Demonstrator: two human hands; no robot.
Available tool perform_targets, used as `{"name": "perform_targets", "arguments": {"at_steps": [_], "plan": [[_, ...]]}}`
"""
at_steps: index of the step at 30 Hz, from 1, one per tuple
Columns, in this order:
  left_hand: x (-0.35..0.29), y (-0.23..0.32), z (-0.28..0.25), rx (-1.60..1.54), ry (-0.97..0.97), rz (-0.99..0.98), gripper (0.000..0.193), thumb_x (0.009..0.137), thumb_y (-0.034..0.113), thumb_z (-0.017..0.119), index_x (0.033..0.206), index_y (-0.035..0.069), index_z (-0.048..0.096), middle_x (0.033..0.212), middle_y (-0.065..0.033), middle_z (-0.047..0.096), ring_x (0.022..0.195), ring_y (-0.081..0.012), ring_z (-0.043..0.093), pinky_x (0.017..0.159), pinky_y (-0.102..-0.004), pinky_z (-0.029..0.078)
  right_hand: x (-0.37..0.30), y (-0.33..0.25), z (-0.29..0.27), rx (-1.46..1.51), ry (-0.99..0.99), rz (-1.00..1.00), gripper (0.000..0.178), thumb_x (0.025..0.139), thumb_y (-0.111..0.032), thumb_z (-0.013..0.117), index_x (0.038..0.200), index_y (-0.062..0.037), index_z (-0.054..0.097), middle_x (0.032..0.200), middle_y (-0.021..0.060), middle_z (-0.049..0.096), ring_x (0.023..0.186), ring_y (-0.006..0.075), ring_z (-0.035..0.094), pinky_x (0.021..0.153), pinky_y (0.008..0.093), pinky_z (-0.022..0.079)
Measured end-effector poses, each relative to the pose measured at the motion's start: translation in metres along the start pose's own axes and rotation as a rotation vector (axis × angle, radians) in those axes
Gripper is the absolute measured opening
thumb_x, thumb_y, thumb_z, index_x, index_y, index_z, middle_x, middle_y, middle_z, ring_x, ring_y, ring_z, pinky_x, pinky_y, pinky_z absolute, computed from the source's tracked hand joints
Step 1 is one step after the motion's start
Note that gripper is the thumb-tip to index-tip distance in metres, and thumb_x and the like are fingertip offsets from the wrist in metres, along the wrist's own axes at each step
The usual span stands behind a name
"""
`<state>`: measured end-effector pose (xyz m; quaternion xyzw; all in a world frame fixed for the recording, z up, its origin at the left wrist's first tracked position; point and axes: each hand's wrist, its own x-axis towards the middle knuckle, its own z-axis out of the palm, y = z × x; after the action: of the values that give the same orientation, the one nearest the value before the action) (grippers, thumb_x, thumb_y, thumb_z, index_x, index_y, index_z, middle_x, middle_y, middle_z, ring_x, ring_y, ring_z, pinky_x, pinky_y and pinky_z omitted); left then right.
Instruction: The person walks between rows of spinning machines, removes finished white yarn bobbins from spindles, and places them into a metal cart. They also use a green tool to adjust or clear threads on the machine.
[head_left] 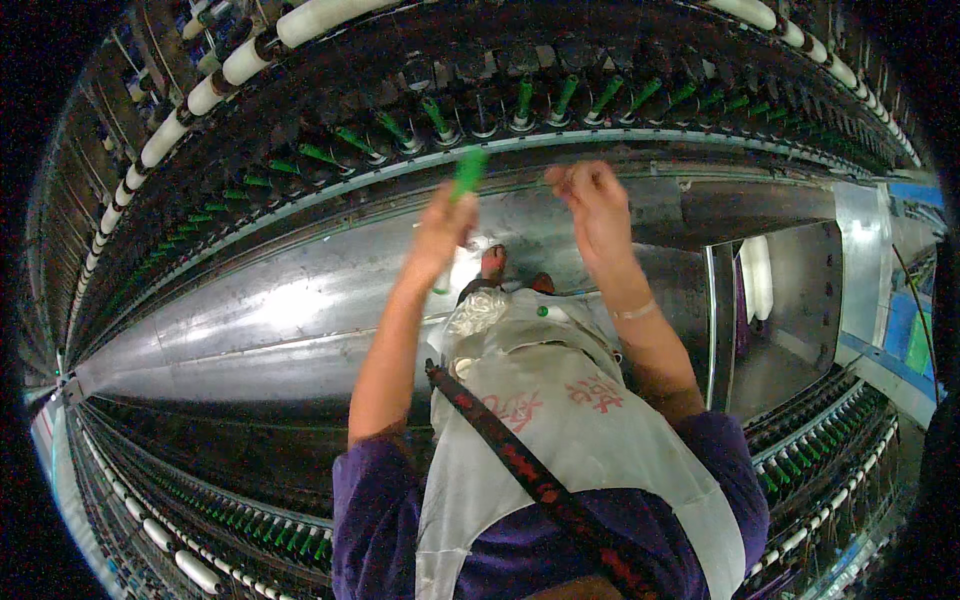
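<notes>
My left hand is closed around the lower end of a green bobbin tube, which is slightly blurred and tilts up toward the spinning frame. In front of it runs a curved row of spindles carrying green bobbins. One bare spindle stands among them, just beyond the held tube. My right hand is raised to the right, apart from the left, its thumb and fingers pinched together. Whatever they hold, if anything, is too fine to see. Any thread between the hands cannot be made out.
White rollers line the frame's upper part. A second row of green bobbins lies behind me. On the right stands an open metal cart with white rolls inside. White yarn waste bulges from my apron. My feet are on the metallic-looking floor.
</notes>
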<state>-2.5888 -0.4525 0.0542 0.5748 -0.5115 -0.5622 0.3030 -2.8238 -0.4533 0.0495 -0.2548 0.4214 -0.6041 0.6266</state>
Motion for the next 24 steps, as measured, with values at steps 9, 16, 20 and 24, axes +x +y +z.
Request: {"name": "perform_targets", "arguments": {"at_steps": [9, 16, 20, 24], "plan": [[-0.098, -0.144, -0.138, 0.873, -0.107, 0.056, 0.028, 0.082, 0.021, 0.067, 0.108, 0.013, 0.064, 0.090, -0.0154, 0.068, 0.082, -0.0371, 0.066, 0.070, -0.0460, 0.051, 0.078, 0.021, -0.130, -0.602, -0.156, -0.186, 0.013, 0.096, -0.017, 0.058, 0.088, -0.0102, 0.065, 0.071, 0.0014, 0.059, 0.062, 0.0182, 0.056, 0.059, 0.0310, 0.048], [-0.114, -0.227, -0.280, -0.315, 0.898, -0.216, 0.027, 0.094, 0.016, 0.063, 0.117, 0.007, 0.051, 0.081, -0.0080, 0.060, 0.074, -0.0219, 0.062, 0.069, -0.0352, 0.052, 0.078, 0.151, -0.094, -1.533, -0.405, -0.150, 0.021, 0.087, -0.035, 0.063, 0.095, -0.0184, 0.075, 0.087, 0.0110, 0.071, 0.073, 0.0401, 0.065, 0.070, 0.0517, 0.053], [-0.122, -0.189, -0.342, 0.135, 0.570, -0.047, 0.030, 0.085, -0.004, 0.065, 0.112, 0.000, 0.053, 0.089, -0.0069, 0.061, 0.081, -0.0199, 0.062, 0.076, -0.0311, 0.051, 0.142, 0.174, -0.037, -1.480, -0.225, -0.426, 0.052, 0.085, -0.036, 0.068, 0.131, -0.0155, 0.056, 0.081, 0.0128, 0.068, 0.067, 0.0346, 0.063, 0.063, 0.0443, 0.052], [-0.132, -0.162, -0.371, 0.600, 0.483, 0.001, 0.028, 0.076, -0.013, 0.065, 0.100, 0.000, 0.059, 0.087, -0.0024, 0.061, 0.078, -0.0159, 0.057, 0.072, -0.0296, 0.048, 0.174, 0.170, -0.025, -1.605, -0.429, -0.469, 0.082, 0.081, -0.035, 0.074, 0.149, -0.0094, 0.036, 0.069, 0.0131, 0.064, 0.060, 0.0276, 0.061, 0.063, 0.0360, 0.050]]}}
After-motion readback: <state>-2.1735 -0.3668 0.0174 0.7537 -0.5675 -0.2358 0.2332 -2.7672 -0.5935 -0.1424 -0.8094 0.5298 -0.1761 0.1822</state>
